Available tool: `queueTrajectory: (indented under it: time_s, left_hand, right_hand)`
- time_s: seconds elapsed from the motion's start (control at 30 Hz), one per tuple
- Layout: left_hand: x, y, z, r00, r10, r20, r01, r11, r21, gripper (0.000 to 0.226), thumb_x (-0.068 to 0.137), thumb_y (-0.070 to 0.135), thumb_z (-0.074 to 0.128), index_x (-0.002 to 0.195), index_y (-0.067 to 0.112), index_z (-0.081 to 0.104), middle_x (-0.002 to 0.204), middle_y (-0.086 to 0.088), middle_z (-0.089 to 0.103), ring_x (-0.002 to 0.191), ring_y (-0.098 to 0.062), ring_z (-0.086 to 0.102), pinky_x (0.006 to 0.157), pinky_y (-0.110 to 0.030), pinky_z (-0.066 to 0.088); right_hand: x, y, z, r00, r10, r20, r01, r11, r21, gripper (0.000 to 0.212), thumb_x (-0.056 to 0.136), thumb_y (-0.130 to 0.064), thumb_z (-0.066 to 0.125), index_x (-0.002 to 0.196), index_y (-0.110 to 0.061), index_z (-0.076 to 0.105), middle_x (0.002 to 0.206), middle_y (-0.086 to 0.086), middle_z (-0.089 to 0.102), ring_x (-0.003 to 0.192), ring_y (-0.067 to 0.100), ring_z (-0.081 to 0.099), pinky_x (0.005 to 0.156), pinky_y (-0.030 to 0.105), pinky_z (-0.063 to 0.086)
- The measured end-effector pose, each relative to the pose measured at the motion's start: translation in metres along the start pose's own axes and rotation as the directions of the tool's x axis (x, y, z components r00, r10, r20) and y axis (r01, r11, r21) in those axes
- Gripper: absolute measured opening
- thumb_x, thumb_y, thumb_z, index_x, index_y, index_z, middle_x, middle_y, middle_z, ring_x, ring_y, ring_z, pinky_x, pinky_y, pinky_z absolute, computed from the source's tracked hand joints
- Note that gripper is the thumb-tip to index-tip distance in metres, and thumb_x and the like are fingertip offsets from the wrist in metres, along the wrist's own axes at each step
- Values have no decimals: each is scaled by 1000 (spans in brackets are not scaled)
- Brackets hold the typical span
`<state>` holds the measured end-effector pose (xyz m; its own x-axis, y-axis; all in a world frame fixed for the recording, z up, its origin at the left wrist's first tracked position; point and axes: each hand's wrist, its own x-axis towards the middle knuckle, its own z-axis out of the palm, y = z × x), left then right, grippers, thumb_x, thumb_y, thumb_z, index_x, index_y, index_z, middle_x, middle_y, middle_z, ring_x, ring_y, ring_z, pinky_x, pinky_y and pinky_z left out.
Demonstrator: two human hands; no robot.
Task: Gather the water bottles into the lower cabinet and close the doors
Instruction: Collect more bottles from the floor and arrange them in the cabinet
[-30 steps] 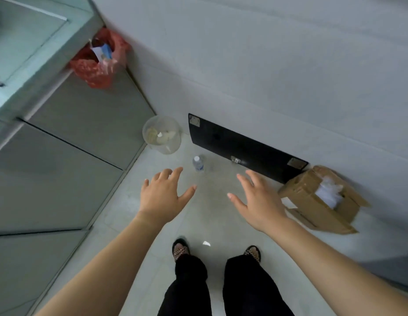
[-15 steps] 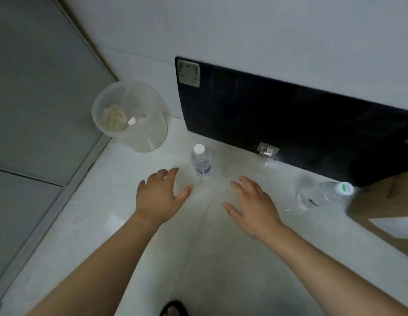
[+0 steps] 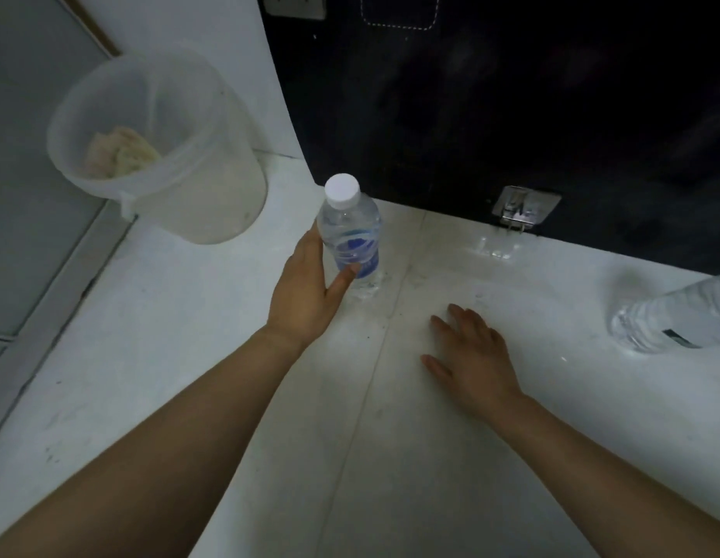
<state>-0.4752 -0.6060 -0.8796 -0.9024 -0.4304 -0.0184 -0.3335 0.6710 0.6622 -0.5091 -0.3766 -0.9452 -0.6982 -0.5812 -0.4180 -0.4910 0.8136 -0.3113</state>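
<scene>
A: Standing upright on the floor (image 3: 189, 356), the small water bottle (image 3: 352, 231), just right of the translucent bucket (image 3: 157, 155) and in front of the dark panel (image 3: 491, 94). Barely starting, by the look of it; judging the gathering as at its very first step

B: Agreeing. Lying on its side well right of the small water bottle, a second bottle (image 3: 680, 316), cut by the frame edge and untouched. Not stowed either. Not showing any open lower cabinet here, only a grey door front (image 3: 24, 155) left of the bucket, so the carrying, the stowing and the door closing all remaining, as far as can be judged

A: And the left hand (image 3: 306, 292)?

B: Closing round the small water bottle from its left side, thumb pressing on the blue label, the other fingers hidden behind the bottle. Wrapping, though not possible to tell how firmly. Bottle base looking to be touching the floor, not lifted

A: Right hand (image 3: 471, 348)?

B: Hovering low over the floor, right of the small water bottle, fingers (image 3: 457, 316) spread and loose, holding nothing, touching no bottle. Probably heading for the second bottle, only guessing
</scene>
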Motion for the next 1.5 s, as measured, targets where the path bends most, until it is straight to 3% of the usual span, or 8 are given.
queueTrajectory:
  time_s: [0.3,0.53,0.67,0.87,1.07,1.23,1.37,1.5]
  left_hand:
    - [57,27,45,996,48,78,-15,926,-377,55,89,25,58,129,18,21,124,3,47,106,-8,53,77,-1,41]
    - [8,7,89,990,-126,64,136,971,-198,61,87,50,51,138,24,28,123,-6,54,104,-23,57,82,-27,42]
    - [-11,24,99,989,-89,121,81,994,73,75,89,54,42,148,29,4,121,-14,49,101,-28,54,78,-31,40]
    - [-20,74,134,984,3,180,-27,991,133,76,89,55,39,147,32,-5,108,-15,47,89,-27,52,69,-34,41]
    - [-25,101,168,959,63,277,-105,984,142,71,90,55,39,145,41,-4,98,-15,46,76,-28,51,62,-36,42]
    - [-20,101,172,956,18,291,-80,976,201,69,89,58,35,145,41,-2,96,-18,46,76,-32,50,63,-38,41]
    - [-17,91,166,957,-27,290,-14,990,138,71,88,58,34,145,40,-3,93,-22,51,75,-33,53,64,-37,42]
    - [-25,84,149,966,-51,252,24,994,107,70,89,56,37,145,42,-3,94,-17,48,76,-28,51,66,-36,42]
  right_hand:
    - [-11,29,17,993,27,-113,-31,999,-32,60,84,-53,33,134,-23,48,146,8,41,133,33,39,104,49,32]
    - [-24,39,18,980,110,-165,-117,992,-36,59,81,-52,37,128,-20,54,139,12,49,124,35,50,93,53,43]
    - [-41,46,13,953,185,-239,-173,982,70,65,83,-55,31,133,-17,48,144,13,42,131,34,42,99,51,39]
    - [-87,75,1,845,344,-410,-240,928,284,57,88,-46,47,135,-14,44,145,9,40,133,27,38,97,42,42]
    - [-118,128,-19,621,553,-555,-344,829,441,62,89,-43,53,138,-8,38,143,13,40,132,26,37,105,37,38]
    - [-93,144,-46,577,576,-579,-122,762,636,92,84,-35,64,147,-12,2,156,8,11,143,16,13,112,22,18]
    - [-66,139,-57,575,610,-545,74,625,777,91,84,-24,68,147,-19,2,155,2,18,137,2,20,112,19,24]
    - [-48,143,-71,596,508,-622,77,735,674,83,87,-27,63,148,-25,7,137,5,37,123,4,36,103,16,34]
